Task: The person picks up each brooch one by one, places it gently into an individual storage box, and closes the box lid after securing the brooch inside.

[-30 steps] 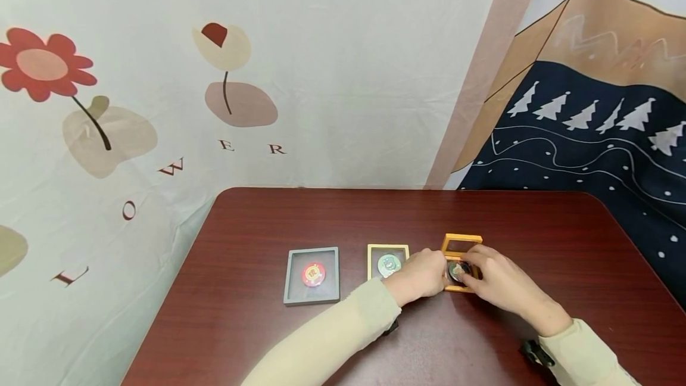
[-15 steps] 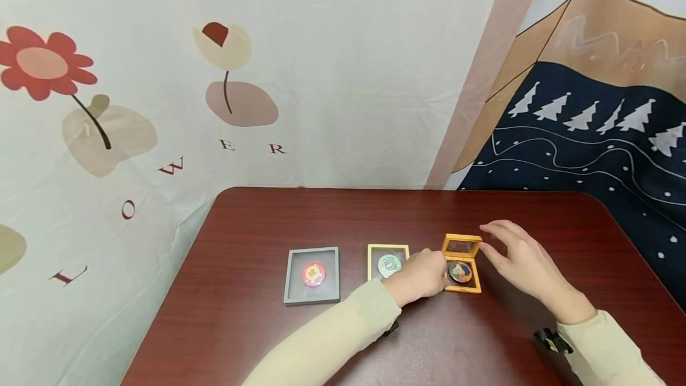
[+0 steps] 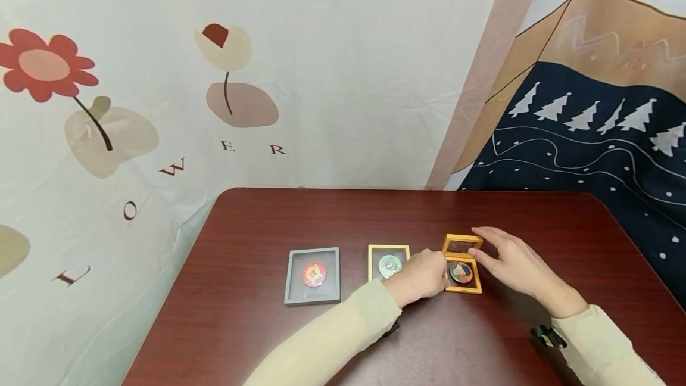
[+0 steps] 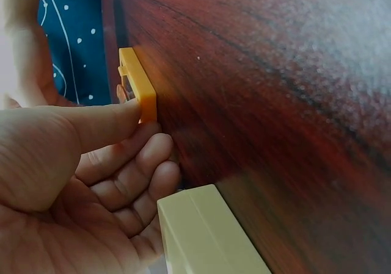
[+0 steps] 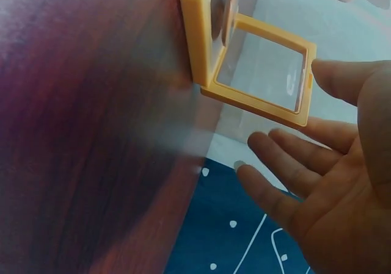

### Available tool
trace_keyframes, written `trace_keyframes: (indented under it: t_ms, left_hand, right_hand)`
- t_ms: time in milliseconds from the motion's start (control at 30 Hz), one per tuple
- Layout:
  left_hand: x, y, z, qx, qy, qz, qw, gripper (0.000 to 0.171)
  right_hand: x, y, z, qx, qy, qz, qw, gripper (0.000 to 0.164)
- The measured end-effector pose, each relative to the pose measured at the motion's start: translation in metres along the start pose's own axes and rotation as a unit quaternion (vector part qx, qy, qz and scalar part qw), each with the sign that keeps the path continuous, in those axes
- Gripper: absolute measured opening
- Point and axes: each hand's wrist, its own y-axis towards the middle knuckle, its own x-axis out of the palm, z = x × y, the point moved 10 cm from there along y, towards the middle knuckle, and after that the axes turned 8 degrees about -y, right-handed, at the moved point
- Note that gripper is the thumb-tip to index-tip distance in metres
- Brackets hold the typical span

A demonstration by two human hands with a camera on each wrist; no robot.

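Observation:
A small orange display case [image 3: 463,290] lies on the table with its clear-windowed lid [image 3: 463,237] raised at the back. Inside its base is a round, dark-rimmed token [image 3: 460,273] with a colourful picture. My left hand [image 3: 426,273] pinches the left side of the base; in the left wrist view the thumb presses on the orange frame [image 4: 145,91]. At the lid's right edge is my right hand [image 3: 517,264], fingers extended. In the right wrist view, its thumb [image 5: 336,79] meets the lid's edge by the catch, and the other fingers spread behind and below.
Left of the orange case sits a pale yellow case [image 3: 371,261] holding a green token, partly covered by my left arm. Farther left lies a larger grey case [image 3: 289,279] with a red token. A patterned cloth [image 3: 348,76] hangs behind the dark red table [image 3: 257,213].
My right hand left the token, drew back to the right, then came in against the raised lid. My left hand has kept its place on the orange case.

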Motion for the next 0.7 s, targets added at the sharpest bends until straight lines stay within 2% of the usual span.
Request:
trace_keyframes:
  t_ms: [100, 267, 400, 700]
  left_hand:
    - [0.0, 0.0, 0.0, -0.002, -0.006, -0.004, 1.0, 0.049]
    - [-0.001, -0.001, 0.0, -0.003, -0.012, -0.006, 0.9999, 0.044]
    - [-0.001, -0.001, 0.001, 0.002, -0.008, -0.004, 1.0, 0.047]
    - [0.0, -0.001, -0.001, 0.0, -0.022, -0.002, 0.9998, 0.049]
  right_hand:
    - [0.0, -0.002, 0.0, 0.003, 0.004, 0.003, 1.0, 0.046]
    - [-0.006, -0.007, -0.008, -0.027, -0.009, 0.045, 0.999, 0.031]
    - [-0.01, -0.012, -0.012, -0.044, -0.025, 0.066, 0.997, 0.028]
    - [-0.006, -0.023, -0.016, -0.05, -0.038, 0.065, 0.996, 0.022]
